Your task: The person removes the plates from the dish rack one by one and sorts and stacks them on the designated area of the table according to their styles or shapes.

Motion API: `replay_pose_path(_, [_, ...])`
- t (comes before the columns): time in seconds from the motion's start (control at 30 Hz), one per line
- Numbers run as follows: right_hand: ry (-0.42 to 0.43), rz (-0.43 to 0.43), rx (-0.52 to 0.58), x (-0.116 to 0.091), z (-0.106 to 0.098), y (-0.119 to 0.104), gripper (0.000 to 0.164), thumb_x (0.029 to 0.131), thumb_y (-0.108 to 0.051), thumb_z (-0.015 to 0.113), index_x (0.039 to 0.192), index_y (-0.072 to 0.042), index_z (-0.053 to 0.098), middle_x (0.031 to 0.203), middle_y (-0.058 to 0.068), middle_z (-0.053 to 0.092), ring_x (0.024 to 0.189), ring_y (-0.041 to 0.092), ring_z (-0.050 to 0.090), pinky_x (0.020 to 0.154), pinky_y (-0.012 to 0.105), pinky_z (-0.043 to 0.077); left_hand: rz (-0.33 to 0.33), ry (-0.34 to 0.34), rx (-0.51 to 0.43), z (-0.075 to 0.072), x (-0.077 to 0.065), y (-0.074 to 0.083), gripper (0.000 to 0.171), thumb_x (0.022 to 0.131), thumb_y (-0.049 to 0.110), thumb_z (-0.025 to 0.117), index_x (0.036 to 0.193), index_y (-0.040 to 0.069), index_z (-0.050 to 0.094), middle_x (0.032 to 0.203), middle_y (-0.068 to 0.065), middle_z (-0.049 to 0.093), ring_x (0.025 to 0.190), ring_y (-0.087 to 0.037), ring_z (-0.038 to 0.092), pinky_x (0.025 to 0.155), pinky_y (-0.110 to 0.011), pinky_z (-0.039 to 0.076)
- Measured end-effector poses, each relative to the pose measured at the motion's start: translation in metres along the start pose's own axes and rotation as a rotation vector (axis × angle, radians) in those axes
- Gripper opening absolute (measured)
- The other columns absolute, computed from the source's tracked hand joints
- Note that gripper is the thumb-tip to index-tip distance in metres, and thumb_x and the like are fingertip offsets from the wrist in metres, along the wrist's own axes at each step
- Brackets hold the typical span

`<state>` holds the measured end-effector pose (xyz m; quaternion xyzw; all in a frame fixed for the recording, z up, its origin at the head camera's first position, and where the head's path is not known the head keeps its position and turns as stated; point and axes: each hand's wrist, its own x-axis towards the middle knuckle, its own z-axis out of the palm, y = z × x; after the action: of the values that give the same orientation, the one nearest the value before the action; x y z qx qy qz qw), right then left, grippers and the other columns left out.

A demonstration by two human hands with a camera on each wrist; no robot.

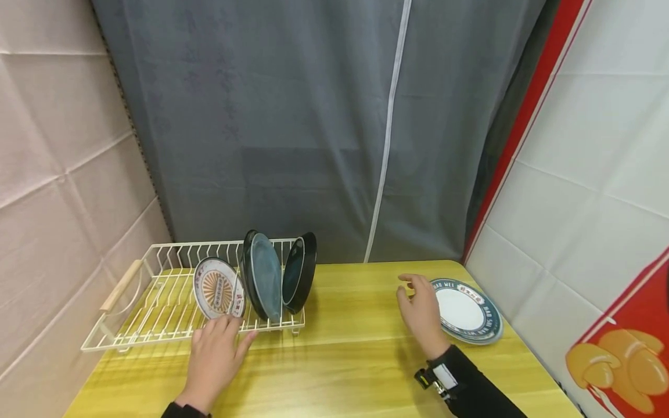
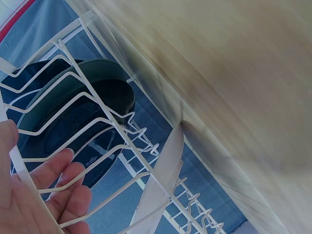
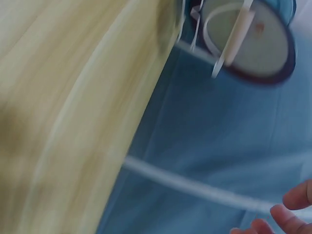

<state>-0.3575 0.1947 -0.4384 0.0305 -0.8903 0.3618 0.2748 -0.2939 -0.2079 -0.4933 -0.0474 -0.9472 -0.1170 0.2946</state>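
Your left hand, lower left of centre in the head view, has its grip curled round the front rail of the white wire dish rack; the left wrist view shows the fingers bent behind the wires, the palm cut off at the left edge. Just beyond, the white round plate with an orange sunburst print stands tilted in the rack, its lower edge hard to make out. Right of it, the blue-grey round plate partly hides a dark shape; you can't tell whether that is another dish. The black-sided bowl leans at the rack's right end.

Your right hand, at centre right, has its grip loosely spread, holding nothing. It hides the left rim of the white-centred plates with grey-green borders on the yellow wood-grain desk; you can't tell if it touches them. The right wrist view is blurred, with only cut-off fingertips at lower right.
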Motion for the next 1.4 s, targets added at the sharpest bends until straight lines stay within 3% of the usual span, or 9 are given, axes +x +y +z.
replay_pose_path(0.17, [-0.026, -0.173, 0.021, -0.014, 0.031, -0.036, 0.018, 0.093, -0.011, 0.059, 0.11, -0.011, 0.066, 0.113, 0.006, 0.066, 0.101, 0.022, 0.059, 0.081, 0.039, 0.055, -0.003, 0.003, 0.005, -0.001, 0.001, -0.001, 0.05, 0.089, 0.052, 0.063, 0.114, 0.009, 0.066, 0.113, -0.012, 0.065, 0.106, -0.03, 0.054, 0.081, -0.043, 0.034])
replay_pose_path(0.33, [-0.083, -0.38, 0.013, -0.034, 0.068, -0.061, 0.018, 0.092, -0.009, 0.062, 0.109, -0.013, 0.067, 0.113, 0.001, 0.067, 0.107, 0.017, 0.06, 0.088, 0.035, 0.054, -0.005, -0.007, 0.007, -0.002, 0.003, -0.003, 0.051, 0.09, 0.053, 0.06, 0.115, 0.009, 0.065, 0.114, -0.011, 0.065, 0.108, -0.03, 0.054, 0.082, -0.043, 0.034])
replay_pose_path(0.47, [-0.121, -0.503, 0.042, -0.043, 0.089, -0.076, 0.019, 0.092, -0.011, 0.063, 0.11, -0.014, 0.067, 0.114, 0.0, 0.067, 0.109, 0.016, 0.06, 0.093, 0.034, 0.053, -0.006, -0.021, 0.013, -0.002, 0.005, -0.002, 0.05, 0.089, 0.052, 0.062, 0.114, 0.009, 0.065, 0.114, -0.011, 0.065, 0.107, -0.03, 0.054, 0.082, -0.043, 0.035])
replay_pose_path(0.73, [-0.109, -0.78, 0.058, -0.051, 0.117, -0.094, 0.023, 0.089, -0.01, 0.067, 0.111, -0.015, 0.07, 0.114, -0.001, 0.068, 0.104, 0.014, 0.062, 0.089, 0.025, 0.053, -0.022, -0.031, 0.015, -0.002, 0.004, 0.001, 0.05, 0.089, 0.052, 0.062, 0.114, 0.009, 0.065, 0.114, -0.012, 0.065, 0.108, -0.031, 0.054, 0.084, -0.044, 0.036])
replay_pose_path(1.1, [-0.197, -0.804, 0.011, -0.062, 0.131, -0.098, 0.031, 0.083, -0.002, 0.071, 0.106, -0.022, 0.074, 0.112, -0.004, 0.07, 0.102, 0.01, 0.062, 0.089, 0.022, 0.053, -0.028, -0.017, 0.04, -0.002, -0.001, -0.004, 0.049, 0.088, 0.053, 0.062, 0.113, 0.01, 0.066, 0.113, -0.011, 0.065, 0.106, -0.03, 0.056, 0.081, -0.042, 0.036])
replay_pose_path(1.4, [-0.063, -0.858, 0.007, -0.064, 0.131, -0.089, 0.044, 0.067, 0.01, 0.075, 0.097, -0.021, 0.077, 0.093, -0.009, 0.07, 0.091, 0.007, 0.062, 0.085, 0.019, 0.051, -0.011, -0.033, 0.03, -0.002, 0.001, 0.003, 0.049, 0.09, 0.052, 0.061, 0.114, 0.011, 0.066, 0.114, -0.01, 0.065, 0.108, -0.029, 0.055, 0.081, -0.041, 0.035])
